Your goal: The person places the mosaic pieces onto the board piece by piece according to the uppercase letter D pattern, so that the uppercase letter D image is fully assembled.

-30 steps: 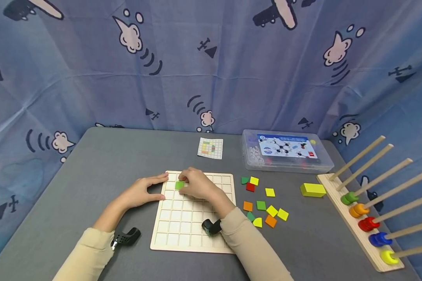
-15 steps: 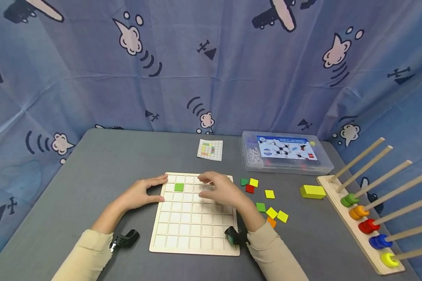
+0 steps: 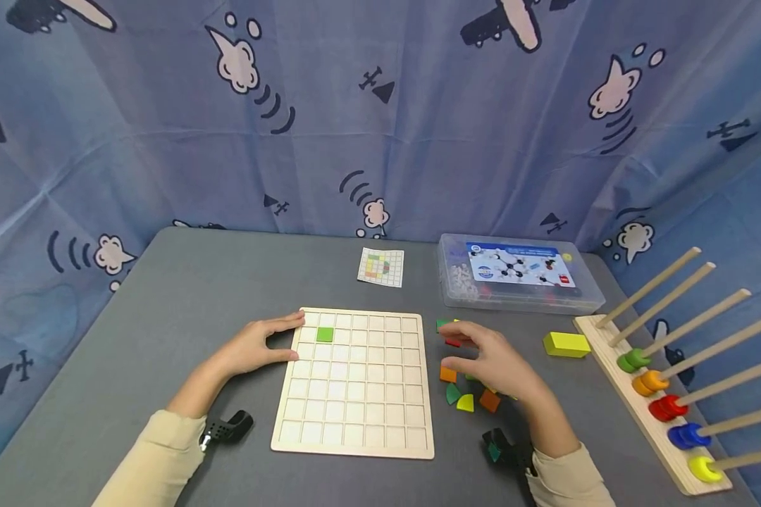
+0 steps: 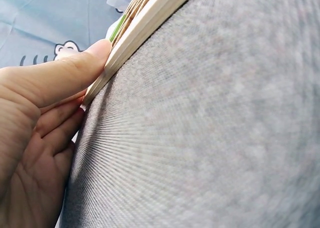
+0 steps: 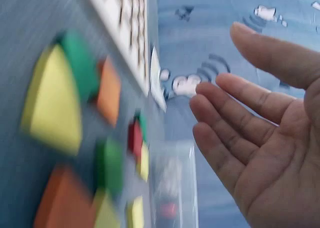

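Note:
A pale wooden grid board [image 3: 355,394] lies flat on the grey table, and one green square tile [image 3: 325,334] sits in a cell near its upper left corner. My left hand [image 3: 254,346] rests at the board's left edge; the left wrist view shows the thumb [image 4: 75,70] against the wooden side. Over the loose tiles right of the board is my right hand [image 3: 497,359], fingers extended and holding nothing. Below it lie an orange square [image 3: 448,374], a green curved tile [image 3: 452,394] and a yellow curved tile [image 5: 55,103]. The hand partly hides other tiles.
A small printed pattern card [image 3: 381,268] lies behind the board. At the back right stands a clear plastic case [image 3: 520,296]. A yellow block [image 3: 566,344] lies before it, beside a wooden rack [image 3: 656,415] with upright pegs and coloured rings.
My right hand has let go of the green square tile, leaving it on the board, and moved right to the loose tiles. The left hand stays at the board's edge.

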The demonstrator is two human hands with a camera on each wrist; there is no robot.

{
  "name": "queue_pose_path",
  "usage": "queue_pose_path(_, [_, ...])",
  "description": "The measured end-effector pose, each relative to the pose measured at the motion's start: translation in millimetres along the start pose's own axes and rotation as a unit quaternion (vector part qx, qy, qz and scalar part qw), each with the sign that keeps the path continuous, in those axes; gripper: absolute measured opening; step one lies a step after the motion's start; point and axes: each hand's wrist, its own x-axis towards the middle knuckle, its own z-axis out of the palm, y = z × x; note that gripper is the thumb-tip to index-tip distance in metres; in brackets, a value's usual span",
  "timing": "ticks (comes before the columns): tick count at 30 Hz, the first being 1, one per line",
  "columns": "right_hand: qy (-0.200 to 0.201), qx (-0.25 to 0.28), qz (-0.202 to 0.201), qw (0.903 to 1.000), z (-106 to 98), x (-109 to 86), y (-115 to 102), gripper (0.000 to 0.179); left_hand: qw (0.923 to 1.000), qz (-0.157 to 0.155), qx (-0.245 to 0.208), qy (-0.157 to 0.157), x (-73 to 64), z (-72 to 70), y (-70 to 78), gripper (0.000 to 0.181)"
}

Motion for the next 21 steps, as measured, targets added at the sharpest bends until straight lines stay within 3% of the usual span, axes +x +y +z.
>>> queue_pose_path(9, [-0.019, -0.004, 0.048, 0.9986, -15, -20.2, 36, 0.046, 0.9999, -0.014, -0.002, -0.001, -4.4, -1.1, -0.7, 0.069])
queue_pose_path(15, [-0.052, -0.012, 0.062, 0.9967, -17, -18.5, 45, 0.047, 0.9998, -0.016, -0.011, 0.002, -3.9, 1.0, -3.1, 0.069])
queue_pose_path(21, [-0.040, -0.040, 0.062, 0.9965, -10, -16.9, 49, 0.038, 0.9999, -0.010, -0.008, 0.003, -0.4, 2.0, -3.1, 0.070])
